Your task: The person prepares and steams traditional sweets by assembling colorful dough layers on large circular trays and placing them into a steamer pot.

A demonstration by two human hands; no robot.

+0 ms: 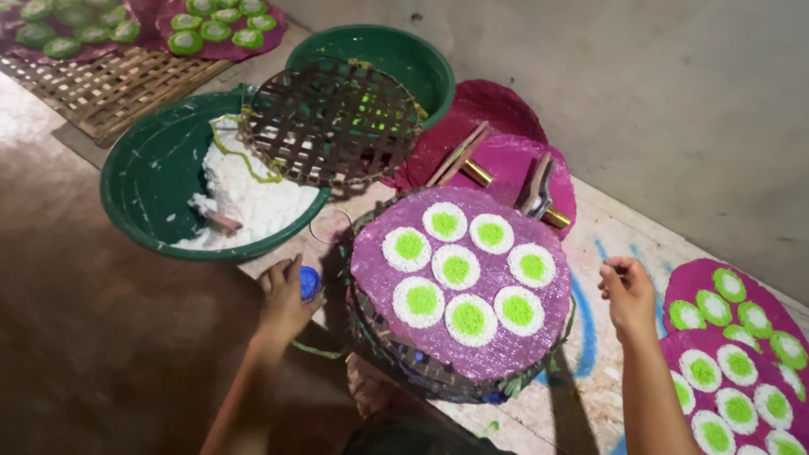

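Left hand loosely open beside blue cap (right hand pinched shut), near purple mat.

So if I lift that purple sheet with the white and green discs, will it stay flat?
Probably not: the purple sheet looks thin and drapes over the woven tray, so it would likely sag. The discs seem soft and could slide or crack.

Green basin of white dough, woven bamboo lid, metal press.
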